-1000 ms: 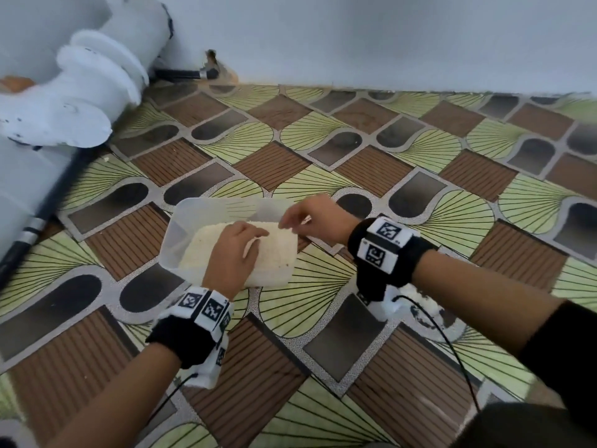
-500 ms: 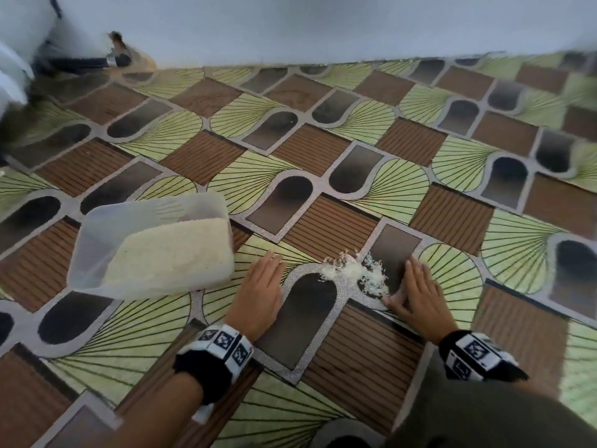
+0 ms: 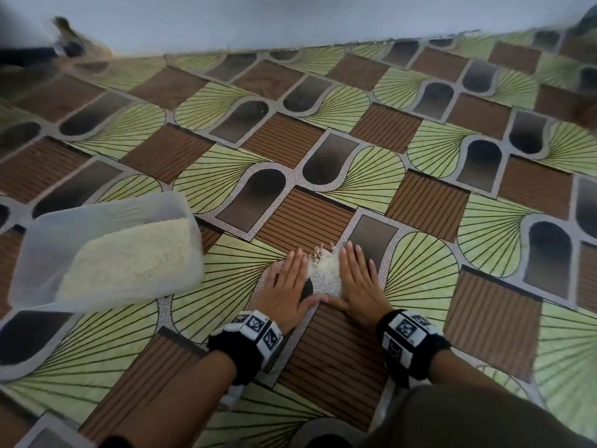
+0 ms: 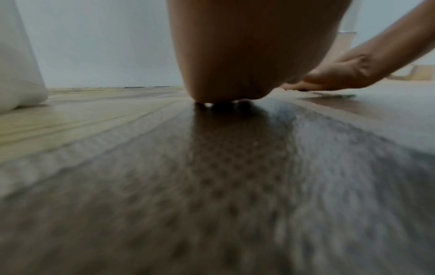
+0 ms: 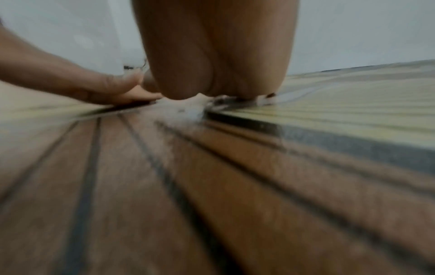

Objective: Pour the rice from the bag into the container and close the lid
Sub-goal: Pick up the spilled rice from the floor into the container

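A translucent plastic container (image 3: 35, 240) with no lid on it stands on the floor at the left, partly filled with white rice (image 3: 129, 257). To its right a small heap of spilled rice (image 3: 326, 270) lies on the patterned floor. My left hand (image 3: 287, 286) lies flat on the floor against the heap's left side. My right hand (image 3: 358, 279) lies flat against its right side. Both hands have straight fingers, and the thumbs nearly meet below the heap. In the left wrist view the container's wall (image 4: 18, 74) shows at the far left. No bag or lid is in view.
The patterned vinyl floor (image 3: 420, 221) spreads to a pale wall (image 3: 290, 17) at the back. A dark, blurred object (image 3: 64, 46) lies by the wall at the top left. My knee or trouser leg (image 3: 468, 418) fills the bottom right corner.
Both hands left the container and came down on the floor to its right. They then slid toward each other, pushing the scattered rice into a tighter heap between them.
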Available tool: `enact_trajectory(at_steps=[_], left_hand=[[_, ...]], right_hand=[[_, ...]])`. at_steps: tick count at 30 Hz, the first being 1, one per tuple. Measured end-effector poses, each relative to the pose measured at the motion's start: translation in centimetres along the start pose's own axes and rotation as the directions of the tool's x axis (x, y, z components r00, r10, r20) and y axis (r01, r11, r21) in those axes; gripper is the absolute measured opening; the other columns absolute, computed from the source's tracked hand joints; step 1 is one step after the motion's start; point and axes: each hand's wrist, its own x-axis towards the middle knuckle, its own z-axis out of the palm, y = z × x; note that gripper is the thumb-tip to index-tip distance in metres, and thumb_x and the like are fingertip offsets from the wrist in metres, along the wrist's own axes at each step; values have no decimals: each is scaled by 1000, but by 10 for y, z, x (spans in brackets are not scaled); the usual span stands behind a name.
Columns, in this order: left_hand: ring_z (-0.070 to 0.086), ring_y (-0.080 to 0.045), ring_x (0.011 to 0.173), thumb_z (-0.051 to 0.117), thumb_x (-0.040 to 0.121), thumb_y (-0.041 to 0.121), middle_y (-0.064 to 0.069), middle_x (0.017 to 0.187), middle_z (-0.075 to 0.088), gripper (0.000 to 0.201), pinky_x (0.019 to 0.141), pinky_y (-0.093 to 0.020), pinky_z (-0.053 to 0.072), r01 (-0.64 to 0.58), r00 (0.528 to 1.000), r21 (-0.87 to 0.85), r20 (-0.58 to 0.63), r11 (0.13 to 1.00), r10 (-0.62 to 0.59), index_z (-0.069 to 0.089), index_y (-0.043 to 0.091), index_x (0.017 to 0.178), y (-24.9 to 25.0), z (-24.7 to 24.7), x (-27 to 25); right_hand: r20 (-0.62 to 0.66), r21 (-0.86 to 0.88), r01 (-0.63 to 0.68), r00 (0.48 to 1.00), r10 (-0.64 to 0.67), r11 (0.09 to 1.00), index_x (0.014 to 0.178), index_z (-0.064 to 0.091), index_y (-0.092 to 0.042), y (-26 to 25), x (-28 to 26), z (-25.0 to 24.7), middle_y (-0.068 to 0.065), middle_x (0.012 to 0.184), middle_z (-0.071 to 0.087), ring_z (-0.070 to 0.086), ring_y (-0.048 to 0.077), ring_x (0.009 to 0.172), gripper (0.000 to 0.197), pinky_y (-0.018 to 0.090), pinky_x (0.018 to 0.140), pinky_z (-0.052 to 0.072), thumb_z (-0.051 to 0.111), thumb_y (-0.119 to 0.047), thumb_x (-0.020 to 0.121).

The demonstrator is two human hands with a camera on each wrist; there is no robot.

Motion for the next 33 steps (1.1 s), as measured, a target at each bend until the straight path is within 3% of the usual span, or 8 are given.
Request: enact_trajectory(at_steps=[5,13,15,18,20,27,30,33], left_hand=[[17,-25,137,3,93,61,-20,148,26,80,110,-41,8,45,998,64,33,997,-48,20,-1,141,-19,-1,-10],[28,-24,135,4,94,56,-14,146,34,74,108,-43,21,62,997,40,48,997,-63,29,2,139,-17,-8,4],[29,-25,136,-4,92,58,-13,149,28,80,109,-45,28,69,998,75,0,995,-70,27,4,141,-13,-12,14],[-14,-18,138,-22,75,66,-5,149,-19,89,114,-37,0,31,999,66,-27,997,-30,-10,10,142,-13,-13,23],[-23,-12,134,-13,74,61,-1,147,-24,86,111,-27,-11,39,997,-29,-68,999,-41,-13,11,143,-19,-17,23],[24,-23,139,9,87,43,-13,147,31,70,111,-26,9,-105,982,-230,-177,967,65,30,1,141,-20,-28,16],[42,-27,126,20,92,34,-15,135,46,58,105,-25,23,-85,974,-295,-224,952,17,40,0,135,-16,-31,20],[46,-25,117,35,95,19,-13,127,50,41,101,-24,28,-85,967,-329,-256,941,-2,45,2,131,-18,-31,24]], right_hand=[[40,-124,29,999,-24,992,144,15,4,43,-19,0,11,156,-7,-14,24,143,132,46,114,2,5,-95,58],[-14,-91,-10,1000,9,996,139,32,3,37,-1,4,17,147,28,-3,23,144,102,46,113,15,5,-78,82],[-18,-103,27,999,-29,994,142,26,2,30,10,0,17,150,18,4,29,141,108,49,109,12,-2,-79,78],[-12,-18,120,993,-120,993,142,-13,-10,26,20,-2,5,149,-21,-22,23,138,116,41,110,-12,-10,-90,59],[-13,105,187,982,-187,977,139,-22,-18,26,26,-7,-1,148,-29,-26,16,138,115,38,110,-15,3,-94,56],[-73,291,426,903,-424,857,144,31,-13,23,32,-19,9,154,20,4,16,142,73,35,114,17,48,-55,86],[-120,278,484,874,-470,829,134,49,-11,26,26,-15,14,146,35,20,19,137,61,34,111,22,47,-50,86],[-225,264,470,879,-420,843,120,62,-8,27,21,-12,15,135,50,43,26,128,38,37,105,36,66,-16,82]])
